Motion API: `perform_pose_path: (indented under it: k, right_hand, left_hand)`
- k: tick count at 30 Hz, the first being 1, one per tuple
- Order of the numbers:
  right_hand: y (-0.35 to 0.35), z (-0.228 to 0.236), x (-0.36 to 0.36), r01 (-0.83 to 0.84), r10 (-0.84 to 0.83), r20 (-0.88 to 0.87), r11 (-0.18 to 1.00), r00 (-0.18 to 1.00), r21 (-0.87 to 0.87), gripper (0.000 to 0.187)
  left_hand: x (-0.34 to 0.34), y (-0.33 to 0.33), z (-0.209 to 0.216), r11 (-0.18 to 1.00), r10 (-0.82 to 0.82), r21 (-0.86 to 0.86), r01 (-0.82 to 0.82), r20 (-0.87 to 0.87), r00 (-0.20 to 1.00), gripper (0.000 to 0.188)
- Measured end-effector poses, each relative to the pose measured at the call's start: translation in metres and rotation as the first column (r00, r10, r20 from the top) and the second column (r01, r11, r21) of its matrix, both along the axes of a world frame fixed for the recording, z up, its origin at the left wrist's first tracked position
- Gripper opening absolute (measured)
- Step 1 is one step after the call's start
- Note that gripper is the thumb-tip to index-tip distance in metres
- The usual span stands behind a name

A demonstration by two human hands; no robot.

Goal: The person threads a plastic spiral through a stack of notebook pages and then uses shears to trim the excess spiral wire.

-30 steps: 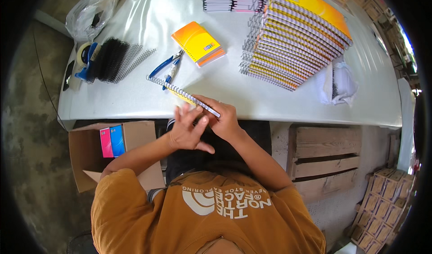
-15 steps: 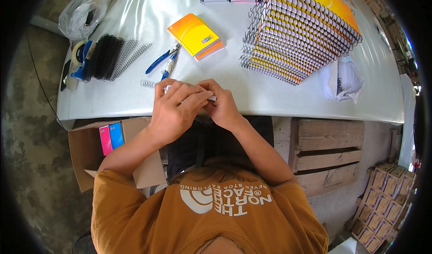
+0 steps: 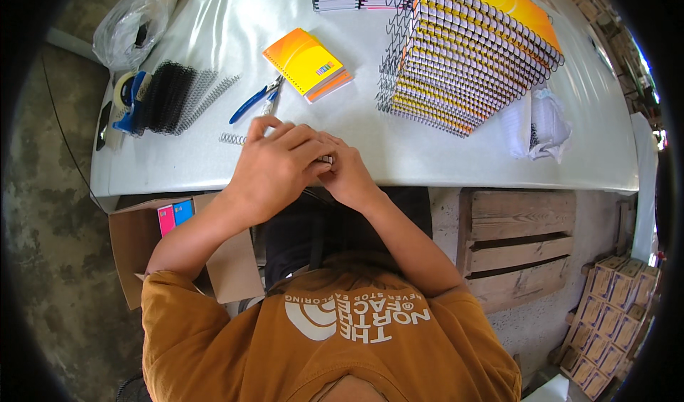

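My left hand [image 3: 274,163] and my right hand [image 3: 345,174] meet over the table's near edge, fingers curled round what looks like a small notebook [image 3: 325,159]. Only a bit of its pale, coil-lined edge shows between the fingers; the rest is hidden. Just beyond my left hand lie blue-handled pliers [image 3: 249,108], partly covered by it, and a loose clear spiral coil [image 3: 232,138]. Farther off, a short pile of yellow-orange notebooks [image 3: 306,64] with punched holes along one side lies flat.
A tall stack of coil-bound notebooks [image 3: 463,67] rises at the right, beside a white bag [image 3: 547,126]. At the left are black coils [image 3: 167,96], a blue tape dispenser [image 3: 132,103] and a plastic bag [image 3: 132,28]. Below the table's left side stands an open cardboard box [image 3: 235,267].
My left hand has shifted slightly left over the notebook, its index finger lifting. My right hand has drawn a little left, and less of the held edge shows.
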State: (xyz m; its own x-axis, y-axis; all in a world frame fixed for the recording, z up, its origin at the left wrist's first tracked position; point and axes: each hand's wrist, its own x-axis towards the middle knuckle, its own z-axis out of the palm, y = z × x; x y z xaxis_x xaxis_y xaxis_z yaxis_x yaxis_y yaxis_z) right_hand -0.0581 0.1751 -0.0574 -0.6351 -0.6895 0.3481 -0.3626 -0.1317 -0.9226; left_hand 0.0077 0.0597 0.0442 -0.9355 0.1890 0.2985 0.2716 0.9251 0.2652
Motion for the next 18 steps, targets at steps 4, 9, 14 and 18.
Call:
perform_pose_path:
  k: [4,9,14,18]
  right_hand:
    - [0.001,0.001,0.001,-0.022,0.022,0.005,1.0,1.0,-0.011,0.031]
    - [0.006,0.002,-0.004,-0.101,0.099,0.044,0.994,0.994,0.044,0.027]
    - [0.035,0.049,-0.003,-0.133,0.123,0.081,0.984,0.989,0.122,0.027]
    - [0.071,0.117,-0.029,0.099,-0.167,-0.24,0.957,0.956,-0.273,0.037]
  left_hand:
    - [0.001,-0.002,0.008,1.0,0.023,0.012,-0.025,0.129,0.991,0.023]
    - [0.004,0.002,0.008,0.999,0.013,0.029,-0.014,0.047,0.999,0.018]
    - [-0.001,0.012,0.051,0.999,0.028,-0.016,-0.029,-0.056,0.998,0.02]
    - [-0.024,0.029,0.112,0.992,-0.124,-0.07,0.105,-0.368,0.922,0.045]
